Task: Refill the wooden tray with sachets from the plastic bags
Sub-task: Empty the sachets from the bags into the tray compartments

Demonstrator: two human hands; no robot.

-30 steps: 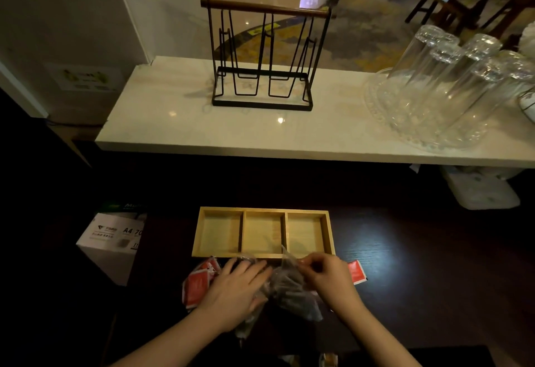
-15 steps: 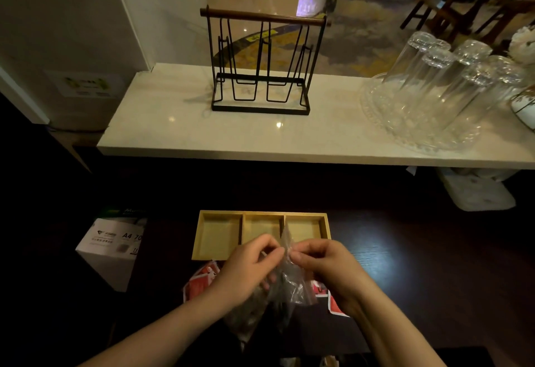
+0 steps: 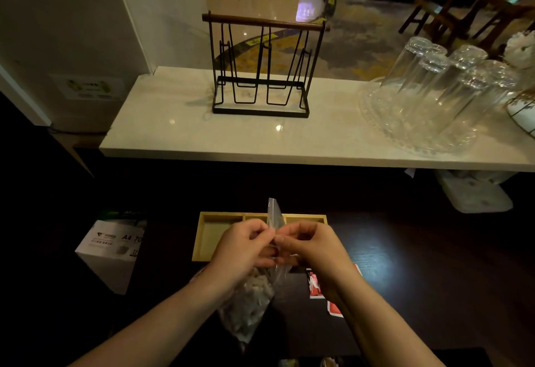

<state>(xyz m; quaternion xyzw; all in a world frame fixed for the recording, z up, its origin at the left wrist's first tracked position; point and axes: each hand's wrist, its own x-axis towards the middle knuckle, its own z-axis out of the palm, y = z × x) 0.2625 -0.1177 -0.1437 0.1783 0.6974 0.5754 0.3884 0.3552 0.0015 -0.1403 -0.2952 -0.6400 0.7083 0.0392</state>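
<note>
Both hands' fingers (image 3: 262,236) pinch plastic bag (image 3: 254,303) top, above wooden tray (image 3: 214,233).

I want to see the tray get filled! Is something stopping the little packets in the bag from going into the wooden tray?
Only the plastic bag itself: both hands, left hand and right hand, pinch its top just before the wooden tray. Nothing else visible blocks it.

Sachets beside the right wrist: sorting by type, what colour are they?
Red with white markings, seen in the head view.
</note>
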